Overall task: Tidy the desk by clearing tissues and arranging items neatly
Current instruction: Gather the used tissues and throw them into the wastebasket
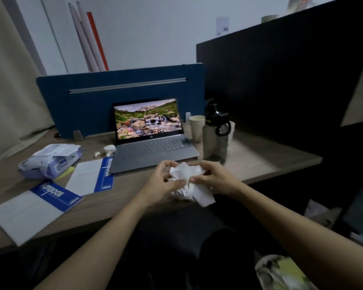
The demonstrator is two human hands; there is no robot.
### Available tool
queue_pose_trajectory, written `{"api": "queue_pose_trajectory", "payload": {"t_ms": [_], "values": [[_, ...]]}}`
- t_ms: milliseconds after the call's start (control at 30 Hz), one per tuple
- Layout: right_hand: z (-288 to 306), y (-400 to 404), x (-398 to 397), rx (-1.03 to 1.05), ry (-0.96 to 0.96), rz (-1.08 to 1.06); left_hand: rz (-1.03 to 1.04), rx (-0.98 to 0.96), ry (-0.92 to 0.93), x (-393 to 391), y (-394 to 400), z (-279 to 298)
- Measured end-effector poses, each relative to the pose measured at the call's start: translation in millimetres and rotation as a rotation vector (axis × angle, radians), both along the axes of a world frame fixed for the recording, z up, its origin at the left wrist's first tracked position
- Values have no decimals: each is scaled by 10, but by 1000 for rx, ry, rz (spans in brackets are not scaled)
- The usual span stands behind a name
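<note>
A wad of crumpled white tissues (pixel 188 181) is held over the desk's front edge, just in front of the open laptop (pixel 153 143). My left hand (pixel 161 183) grips the wad from the left and my right hand (pixel 216 181) pinches it from the right. Two blue-and-white notebooks lie at the left, one near the laptop (pixel 90 176) and one by the front edge (pixel 29 212). A pack of wet wipes (pixel 50 160) sits behind them. A white earbud case (pixel 109 149) with a loose earbud rests left of the laptop.
A paper cup (pixel 197 127) and a tall bottle with a black lid (pixel 215 135) stand right of the laptop. A blue divider panel (pixel 122 97) backs the wooden desk (pixel 260 160). A dark partition rises at the right. A box with papers sits low right, below the desk.
</note>
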State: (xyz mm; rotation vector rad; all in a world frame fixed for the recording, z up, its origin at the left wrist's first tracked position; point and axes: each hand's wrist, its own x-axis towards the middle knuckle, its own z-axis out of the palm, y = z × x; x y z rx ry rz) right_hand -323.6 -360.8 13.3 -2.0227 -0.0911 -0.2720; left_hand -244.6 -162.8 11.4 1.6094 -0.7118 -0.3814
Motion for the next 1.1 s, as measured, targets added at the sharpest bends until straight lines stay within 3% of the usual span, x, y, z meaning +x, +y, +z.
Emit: {"api": "queue_pose_trajectory", "payload": {"t_ms": [167,500,767,1100], "values": [[-247,-560,-703,102,79,-51,-153,11,14,-486,-643,-270],[-1073,-1401,-1654,36,251,-324,-278,138,124,-1119,-1748,-1308],[-2226,-1686,-1873,-169,495,-404,-338,450,107,-1223,-2176,-2462],[-3297,-1791,-1851,-156,741,-487,-413,695,147,-1198,-2471,-3464]]}}
